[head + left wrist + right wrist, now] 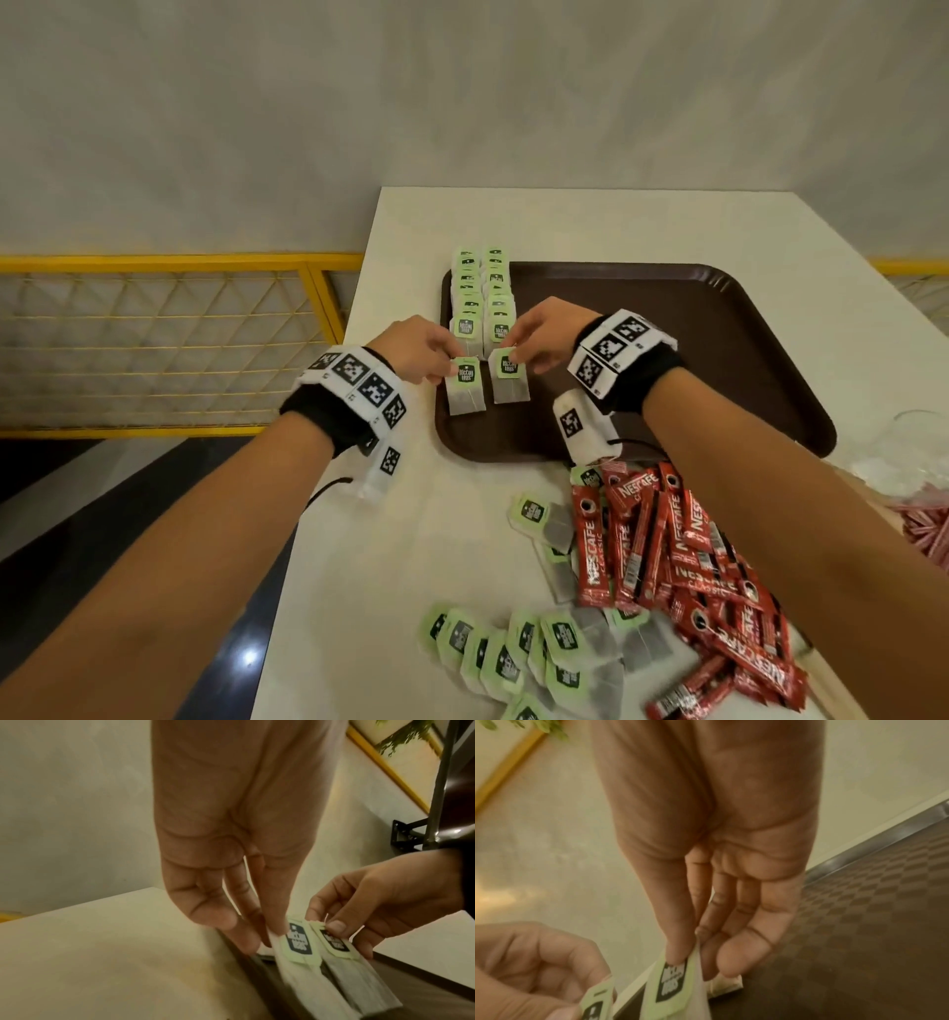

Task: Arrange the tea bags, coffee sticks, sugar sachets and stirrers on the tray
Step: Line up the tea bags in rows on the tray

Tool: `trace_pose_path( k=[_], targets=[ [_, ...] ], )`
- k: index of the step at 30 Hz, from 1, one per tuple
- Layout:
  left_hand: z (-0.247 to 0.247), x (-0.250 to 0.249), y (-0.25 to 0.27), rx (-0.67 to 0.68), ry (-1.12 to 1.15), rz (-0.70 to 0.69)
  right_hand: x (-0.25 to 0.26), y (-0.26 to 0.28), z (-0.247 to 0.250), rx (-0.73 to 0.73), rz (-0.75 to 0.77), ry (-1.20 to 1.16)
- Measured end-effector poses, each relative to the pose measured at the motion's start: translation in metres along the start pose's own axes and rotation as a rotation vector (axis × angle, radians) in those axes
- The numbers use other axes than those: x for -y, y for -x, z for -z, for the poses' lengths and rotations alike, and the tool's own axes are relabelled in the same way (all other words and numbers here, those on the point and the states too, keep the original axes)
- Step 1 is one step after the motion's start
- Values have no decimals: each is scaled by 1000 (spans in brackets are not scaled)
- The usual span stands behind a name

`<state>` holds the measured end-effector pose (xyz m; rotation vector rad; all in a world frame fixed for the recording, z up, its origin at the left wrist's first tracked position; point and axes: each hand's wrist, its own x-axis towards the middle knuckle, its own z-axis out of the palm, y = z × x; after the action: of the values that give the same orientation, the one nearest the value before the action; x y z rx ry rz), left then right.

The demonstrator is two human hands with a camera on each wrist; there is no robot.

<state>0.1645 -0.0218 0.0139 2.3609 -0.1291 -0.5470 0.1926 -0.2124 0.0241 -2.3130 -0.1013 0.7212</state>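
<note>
Head view. Brown tray [667, 318] sits at the middle of the white table [411, 514]. Two rows of tea bags [482, 293] run along the tray's left edge, from its far left corner toward the near edge. Left hand [418, 349] pinches the green tag of a tea bag [466, 388] at the near end of the left row; right hand [544, 336] pinches the tag of a second tea bag [509, 377] at the near end of the right row. Both bags lie on the tray floor, just beside each other. Loose tea bags [518, 652] heap near the table's near edge; coffee sticks [683, 570] pile beside them toward the near right corner. Pink sachets [924, 524] show at the right edge. Stirrers not made out.

Left wrist view. Left fingertips [277, 929] clamp the tag's far end; bag body rests on the tray. The right hand's thumb presses the neighbouring tag.

Right wrist view. Right thumb and finger grip the tag [672, 981]; the tray's textured floor lies to the right.

Judgement: the step is laying this pair down to extend both rows. To do it well, keep each tag overlapping the bag behind it by the same amount, keep edges parallel to the tray's left rim, press flat, then let go without dragging the string.
</note>
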Motion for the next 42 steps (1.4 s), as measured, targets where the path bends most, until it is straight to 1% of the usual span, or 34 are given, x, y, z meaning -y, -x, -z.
trace_pose_path(
  k=[7, 15, 22, 26, 28, 29, 32, 34, 36, 38, 42],
  targets=[
    [6, 0, -29, -115, -51, -3, 1, -25, 4, -92, -38, -194],
    [6, -3, -47, -236, -68, -37, -3, -41, 0, -153, -52, -156],
    [1, 0, -52, -271, -88, -20, -7, -43, -3, -159, -32, -143],
    [-2, 0, -47, -344, -89, -82, -12, -41, -3, -180, -7, -135],
    [-3, 2, -41, -341, -101, -123, -12, -37, 0, -186, -13, -113],
    [-5, 3, -39, -325, -124, -134, -12, -34, 2, -166, -30, -77],
    [-12, 6, -33, -233, -245, -131, -11, -27, 4, -38, -129, 63],
    [-16, 7, -32, -172, -317, -120, -11, -25, 3, 34, -158, 74],
    [-19, 5, -32, -147, -383, -121, -12, -26, 0, 75, -164, 68],
    [-20, 3, -32, -152, -411, -123, -12, -27, -3, 76, -152, 73],
    [-18, 1, -35, -155, -444, -122, -19, -36, -7, 10, -129, 118]
  ],
)
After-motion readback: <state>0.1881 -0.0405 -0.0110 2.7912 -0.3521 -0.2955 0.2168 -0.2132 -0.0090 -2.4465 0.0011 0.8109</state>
